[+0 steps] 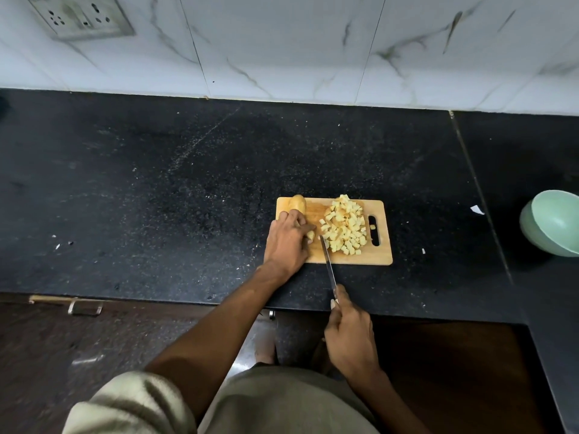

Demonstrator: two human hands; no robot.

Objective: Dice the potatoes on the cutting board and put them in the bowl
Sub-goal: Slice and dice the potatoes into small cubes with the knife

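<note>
A wooden cutting board (380, 256) lies on the black counter. A heap of diced potato (344, 227) covers its right half. A whole potato (297, 203) sits at the board's far left corner. My left hand (286, 242) rests on the board's left side, fingers curled round a small potato piece (310, 235). My right hand (349, 330) grips the handle of a knife (327, 263) whose tip touches the board just right of that piece. A pale green bowl (554, 222) stands at the far right, tilted, with nothing visible inside.
The black stone counter (156, 189) stretches wide to the left of the board. A marble-tiled wall (282, 48) with a socket plate (80, 15) rises behind. One potato cube (372, 227) lies by the board's handle slot. Small scraps dot the counter.
</note>
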